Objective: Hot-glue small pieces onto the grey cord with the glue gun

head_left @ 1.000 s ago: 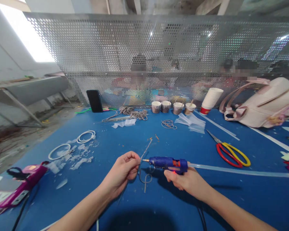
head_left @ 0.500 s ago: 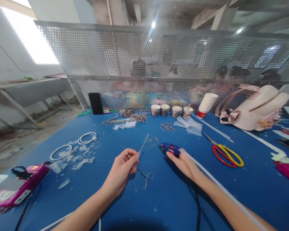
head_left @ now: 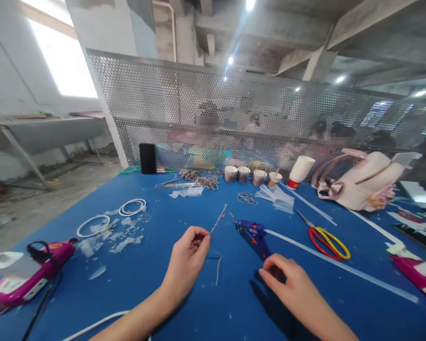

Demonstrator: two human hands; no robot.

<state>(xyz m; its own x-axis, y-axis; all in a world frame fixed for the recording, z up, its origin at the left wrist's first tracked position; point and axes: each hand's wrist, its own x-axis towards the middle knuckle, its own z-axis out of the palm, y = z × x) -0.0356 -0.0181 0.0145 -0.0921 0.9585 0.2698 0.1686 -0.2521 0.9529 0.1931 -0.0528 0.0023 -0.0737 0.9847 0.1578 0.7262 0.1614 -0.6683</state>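
My left hand (head_left: 191, 246) is closed, with a thin grey cord (head_left: 218, 219) pinched between thumb and fingers. A stiff-looking twisted end of the cord points up and away, and the loose tail bends down beside the hand. A blue hot glue gun (head_left: 252, 228) rests on the table, its nozzle pointing to the left. From its rear a long translucent glue stick (head_left: 341, 264) stretches to the right. My right hand (head_left: 287, 279) is just below the gun's handle, holding nothing, with thumb and fingers loosely bent and apart.
Scissors (head_left: 324, 240) with red and yellow handles lie right of the glue gun. White rings (head_left: 94, 226) and clear scraps (head_left: 126, 244) are at left, near a magenta power strip (head_left: 31, 272). Paper cups (head_left: 259, 177), cord bundles (head_left: 199, 180) and a pale backpack (head_left: 362, 182) line the perforated screen (head_left: 145, 90).
My right hand has let go of the glue gun and drawn back toward me; the gun now lies on the table. My left hand still pinches the cord. The view has tilted up.
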